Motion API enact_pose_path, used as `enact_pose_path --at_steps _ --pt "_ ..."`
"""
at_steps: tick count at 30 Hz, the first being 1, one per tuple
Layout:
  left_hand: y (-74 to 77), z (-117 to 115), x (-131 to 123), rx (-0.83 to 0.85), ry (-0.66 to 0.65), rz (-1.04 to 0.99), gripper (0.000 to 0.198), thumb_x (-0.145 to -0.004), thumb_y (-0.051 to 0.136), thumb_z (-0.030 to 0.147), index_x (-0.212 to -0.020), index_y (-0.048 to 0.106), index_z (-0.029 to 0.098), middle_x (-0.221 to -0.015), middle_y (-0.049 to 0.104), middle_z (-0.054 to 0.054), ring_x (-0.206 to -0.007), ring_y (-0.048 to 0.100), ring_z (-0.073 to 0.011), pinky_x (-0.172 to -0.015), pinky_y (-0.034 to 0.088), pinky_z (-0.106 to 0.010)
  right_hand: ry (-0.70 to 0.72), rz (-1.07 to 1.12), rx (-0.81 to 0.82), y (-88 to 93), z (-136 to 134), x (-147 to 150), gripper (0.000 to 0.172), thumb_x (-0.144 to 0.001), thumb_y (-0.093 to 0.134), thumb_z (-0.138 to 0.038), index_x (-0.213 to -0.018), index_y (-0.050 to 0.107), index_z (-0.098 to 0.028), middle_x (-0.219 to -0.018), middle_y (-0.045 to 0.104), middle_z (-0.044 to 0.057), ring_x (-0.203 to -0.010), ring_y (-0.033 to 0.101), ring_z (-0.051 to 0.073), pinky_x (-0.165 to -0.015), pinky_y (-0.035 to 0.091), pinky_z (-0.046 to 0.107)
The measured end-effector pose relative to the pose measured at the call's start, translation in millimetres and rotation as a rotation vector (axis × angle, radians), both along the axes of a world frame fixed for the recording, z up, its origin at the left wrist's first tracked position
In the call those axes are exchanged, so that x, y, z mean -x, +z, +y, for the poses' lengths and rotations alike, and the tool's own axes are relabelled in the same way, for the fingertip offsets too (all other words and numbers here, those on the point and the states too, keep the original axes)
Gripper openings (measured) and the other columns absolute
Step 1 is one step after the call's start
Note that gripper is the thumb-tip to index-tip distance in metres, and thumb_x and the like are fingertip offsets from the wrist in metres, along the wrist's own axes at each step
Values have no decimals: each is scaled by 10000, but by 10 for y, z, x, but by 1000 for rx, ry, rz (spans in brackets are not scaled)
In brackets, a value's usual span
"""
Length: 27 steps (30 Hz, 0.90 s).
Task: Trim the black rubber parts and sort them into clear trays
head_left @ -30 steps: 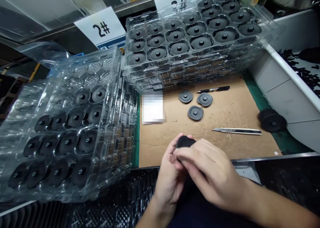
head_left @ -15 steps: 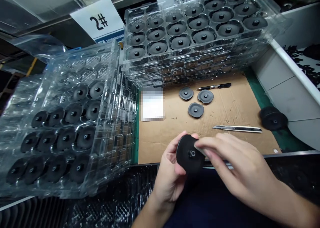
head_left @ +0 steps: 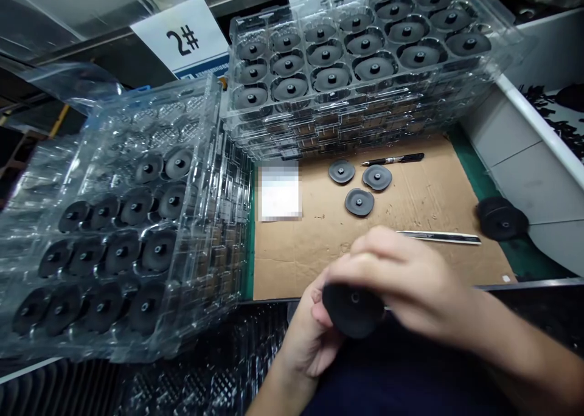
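My left hand (head_left: pixel 314 325) is closed on the rim of a black disc (head_left: pixel 353 311) with a small round hub at its middle, held tilted in front of my body. My right hand (head_left: pixel 406 276) arches over the disc's upper edge with its fingers curled; motion blurs it, and whatever its fingertips pinch is hidden. Beyond the hands, three dark grey discs (head_left: pixel 359 202) of the same kind lie loose on a sheet of cardboard (head_left: pixel 292 264). A slim, pale pointed tool (head_left: pixel 449 238) lies just past my right hand, partly covered by it.
Stacked clear plastic trays with black discs stand at the left (head_left: pixel 201 179) and at the back (head_left: pixel 319 115). A pen (head_left: pixel 395 159) and a blurred white paper (head_left: pixel 279 194) lie on the cardboard. More black discs (head_left: pixel 502 218) sit by the white bin wall (head_left: pixel 515 166) at right.
My right hand has moved left and up over the disc, from its right edge to its upper edge. The disc has dropped slightly and tipped, still in my left hand.
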State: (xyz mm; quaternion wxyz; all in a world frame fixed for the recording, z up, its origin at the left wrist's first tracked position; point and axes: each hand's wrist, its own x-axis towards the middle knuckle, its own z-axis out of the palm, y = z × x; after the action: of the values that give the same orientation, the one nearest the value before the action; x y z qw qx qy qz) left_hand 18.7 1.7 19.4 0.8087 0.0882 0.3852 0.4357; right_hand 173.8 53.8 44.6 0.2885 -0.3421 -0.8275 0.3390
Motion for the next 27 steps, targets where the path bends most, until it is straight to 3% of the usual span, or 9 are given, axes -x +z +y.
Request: enact_pose_path --at_steps 4,9,13,17,20,24,27 --pt "-72 -18 130 -21 -45 -210 617 -622 751 464 -1171 604 223 -1261 587 -103 -1016 636 -295 -807 547 -338 -295 -92 198 -268 26 -233 270 -926 438 -224 -1155 579 -241 -975 625 38 -836 595 131 -718 477 242" --pt "-161 -36 198 -23 -58 -287 614 -679 689 488 -1217 574 215 -1321 540 -118 -1104 588 -326 -852 542 -357 -328 -96 471 -614 -342 -300 279 -921 448 -313 -1164 569 -254 -1128 641 45 -1012 616 183 -812 519 303" --pt "-187 -25 192 -44 -83 -296 652 -677 688 500 -1246 548 214 -1369 494 -125 -1127 571 -331 -846 548 -356 -345 -84 586 -784 -533 -298 285 -911 463 -339 -1149 578 -230 -1141 645 56 -1014 624 199 -745 537 295" --pt "-166 5 179 -59 -108 -260 641 -691 686 481 -1251 540 206 -1375 487 -128 -1166 538 -345 -870 533 -360 -497 -50 526 -650 -457 -366 247 -900 491 -344 -1090 610 -240 -1086 659 32 -984 621 185 -704 514 254" --pt "-148 5 124 -77 -74 -197 615 -687 707 451 -1231 554 207 -1329 532 -129 -1134 563 -334 -858 533 -362 -570 25 300 -382 -380 -318 251 -876 550 -253 -1120 604 -278 -1084 648 -3 -954 606 143 -720 476 221" --pt "-200 -51 48 -96 98 18 586 -682 737 405 -1210 572 213 -1243 602 -100 -1113 578 -263 -937 479 -327 -279 142 -13 -144 -324 -93 394 -851 526 -69 -1181 585 -276 -1013 661 -5 -871 581 122 -761 423 267" --pt "-269 -97 63 -88 189 139 597 -630 787 367 -1176 597 219 -1204 630 -77 -1114 576 -218 -948 458 -275 -198 34 39 -126 -280 4 368 -844 491 -26 -1098 630 -253 -886 676 -9 -759 566 119 -696 376 293"
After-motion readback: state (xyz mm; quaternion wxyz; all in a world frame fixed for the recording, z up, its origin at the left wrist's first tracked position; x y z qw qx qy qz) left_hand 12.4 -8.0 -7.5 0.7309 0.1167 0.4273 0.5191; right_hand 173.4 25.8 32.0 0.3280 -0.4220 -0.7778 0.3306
